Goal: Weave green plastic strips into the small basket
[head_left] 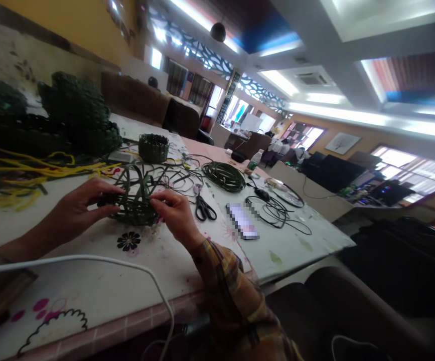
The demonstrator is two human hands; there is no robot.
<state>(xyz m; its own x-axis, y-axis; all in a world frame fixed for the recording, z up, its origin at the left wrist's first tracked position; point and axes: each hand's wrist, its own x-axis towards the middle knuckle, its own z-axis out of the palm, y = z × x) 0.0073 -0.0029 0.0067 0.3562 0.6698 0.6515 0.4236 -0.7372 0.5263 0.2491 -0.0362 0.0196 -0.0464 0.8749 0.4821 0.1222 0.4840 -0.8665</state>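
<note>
A partly woven dark green basket (pixel 136 209) stands on the table before me, with loose strips sticking up and out of its top. My left hand (pixel 84 203) grips its left side between thumb and fingers. At the right side, my right hand (pixel 174 210) is closed in a pinch on a green strip (pixel 153 196) of the basket. Black-handled scissors (pixel 204 208) lie just right of my right hand. Behind the basket, long loose strips spread over the table, near a small woven green basket (pixel 153 148).
Stacked green baskets (pixel 72 110) and yellow strips (pixel 44 168) occupy the left. To the right lie a coil of green strip (pixel 224 177), a phone (pixel 242 220) and black cable (pixel 277 213). A bottle (pixel 255 160) stands farther back. A white cable (pixel 127 264) crosses the foreground.
</note>
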